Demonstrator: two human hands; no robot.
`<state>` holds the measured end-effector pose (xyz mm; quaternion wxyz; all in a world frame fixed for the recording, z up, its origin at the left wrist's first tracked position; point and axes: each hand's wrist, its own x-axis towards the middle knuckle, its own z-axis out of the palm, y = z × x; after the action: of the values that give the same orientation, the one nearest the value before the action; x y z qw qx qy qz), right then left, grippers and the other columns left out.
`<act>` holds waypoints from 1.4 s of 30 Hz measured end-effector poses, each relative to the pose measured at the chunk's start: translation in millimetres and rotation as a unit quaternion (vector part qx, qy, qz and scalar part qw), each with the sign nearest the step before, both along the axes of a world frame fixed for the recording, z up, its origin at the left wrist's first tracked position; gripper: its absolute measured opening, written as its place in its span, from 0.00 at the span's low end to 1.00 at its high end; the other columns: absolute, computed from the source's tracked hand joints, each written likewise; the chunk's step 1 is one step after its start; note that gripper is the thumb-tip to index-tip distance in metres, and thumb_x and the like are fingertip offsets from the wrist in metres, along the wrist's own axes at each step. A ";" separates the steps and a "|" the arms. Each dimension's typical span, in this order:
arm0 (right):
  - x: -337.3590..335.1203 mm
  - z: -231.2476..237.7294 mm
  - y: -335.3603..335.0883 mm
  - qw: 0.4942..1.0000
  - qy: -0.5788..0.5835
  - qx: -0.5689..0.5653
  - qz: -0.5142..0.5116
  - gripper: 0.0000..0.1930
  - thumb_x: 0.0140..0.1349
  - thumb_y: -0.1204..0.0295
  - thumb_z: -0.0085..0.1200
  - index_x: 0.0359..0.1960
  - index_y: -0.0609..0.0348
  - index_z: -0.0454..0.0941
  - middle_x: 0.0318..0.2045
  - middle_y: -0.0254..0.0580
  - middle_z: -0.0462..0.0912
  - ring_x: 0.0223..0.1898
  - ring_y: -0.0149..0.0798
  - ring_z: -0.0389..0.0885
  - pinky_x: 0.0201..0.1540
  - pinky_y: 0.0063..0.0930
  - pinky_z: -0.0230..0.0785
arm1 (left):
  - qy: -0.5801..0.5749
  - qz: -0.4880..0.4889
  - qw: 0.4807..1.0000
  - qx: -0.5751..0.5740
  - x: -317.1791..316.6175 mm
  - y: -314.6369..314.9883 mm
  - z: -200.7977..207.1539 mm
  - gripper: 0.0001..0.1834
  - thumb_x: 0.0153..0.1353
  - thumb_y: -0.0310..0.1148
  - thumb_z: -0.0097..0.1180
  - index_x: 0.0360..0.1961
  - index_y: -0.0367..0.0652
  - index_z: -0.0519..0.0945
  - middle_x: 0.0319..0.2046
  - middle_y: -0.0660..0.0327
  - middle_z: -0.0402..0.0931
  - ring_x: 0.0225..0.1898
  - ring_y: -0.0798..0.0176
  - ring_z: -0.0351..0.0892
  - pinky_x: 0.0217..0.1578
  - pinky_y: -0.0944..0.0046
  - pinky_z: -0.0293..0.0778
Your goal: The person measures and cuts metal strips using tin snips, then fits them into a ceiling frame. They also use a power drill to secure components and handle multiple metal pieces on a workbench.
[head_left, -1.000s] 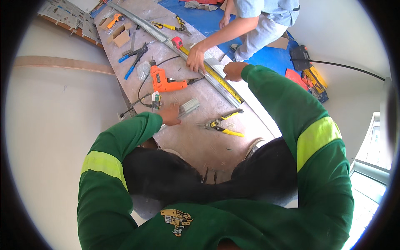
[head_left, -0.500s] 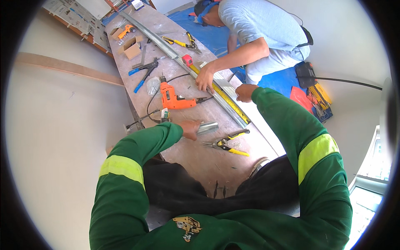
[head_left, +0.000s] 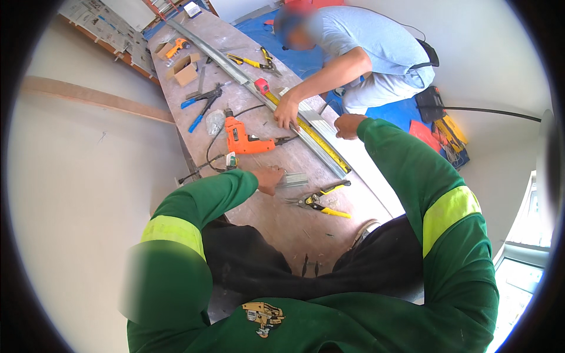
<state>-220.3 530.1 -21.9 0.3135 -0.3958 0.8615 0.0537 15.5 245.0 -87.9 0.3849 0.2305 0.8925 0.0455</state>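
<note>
My left hand (head_left: pixel 269 179) is closed around one end of a short ribbed metal profile piece (head_left: pixel 293 179), low over the table. My right hand (head_left: pixel 349 126) is curled beside a wide metal strip (head_left: pixel 319 122); whether it grips anything is hidden. Between my hands runs a long metal channel (head_left: pixel 324 154), with the yellow blade (head_left: pixel 322 140) of a red tape measure (head_left: pixel 262 86) stretched along it. A co-worker's hand (head_left: pixel 286 113) presses on the blade and channel. Yellow-handled tin snips (head_left: pixel 318 200) lie open near my left hand.
An orange corded drill (head_left: pixel 247 136) lies left of the channel. Beyond it are a blue-handled tool (head_left: pixel 206 106), small cardboard boxes (head_left: pixel 185 69) and more yellow snips (head_left: pixel 259 61). A co-worker (head_left: pixel 374 50) bends over the right side. A tool case (head_left: pixel 444 126) lies on the floor.
The short metal piece in my left hand has turned slightly, so its ribbed face shows. My right hand has barely moved. The co-worker's head and body have shifted a little.
</note>
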 end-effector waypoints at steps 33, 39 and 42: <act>83.3 -38.6 1.7 0.995 -0.058 0.073 0.020 0.39 0.64 0.50 0.66 0.62 0.72 0.67 0.50 0.69 0.87 0.53 0.63 0.88 0.56 0.54 0.81 | 0.068 0.150 0.981 -0.100 -96.4 -58.3 82.4 0.29 0.58 0.52 0.67 0.54 0.42 0.90 0.51 0.48 0.89 0.53 0.45 0.89 0.54 0.44 0.82; 25.8 -41.6 16.0 0.993 -0.034 0.088 0.069 0.34 0.67 0.41 0.63 0.51 0.66 0.85 0.51 0.60 0.89 0.55 0.61 0.87 0.58 0.54 0.80 | 0.014 0.110 0.989 -0.102 -104.8 -56.0 56.3 0.32 0.61 0.56 0.65 0.57 0.44 0.88 0.55 0.51 0.88 0.55 0.46 0.87 0.56 0.44 0.80; 6.7 -43.2 26.2 0.991 -0.026 0.116 0.057 0.32 0.69 0.42 0.61 0.56 0.60 0.81 0.55 0.57 0.86 0.59 0.58 0.85 0.60 0.54 0.78 | -0.003 0.055 0.994 -0.091 -97.0 -57.3 54.6 0.28 0.67 0.56 0.59 0.49 0.40 0.88 0.47 0.49 0.89 0.48 0.45 0.87 0.52 0.43 0.78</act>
<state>-213.6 556.3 -65.1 0.3761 -0.4062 0.8171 0.1609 -81.5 187.7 -33.3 0.4035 0.1452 0.9033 -0.0139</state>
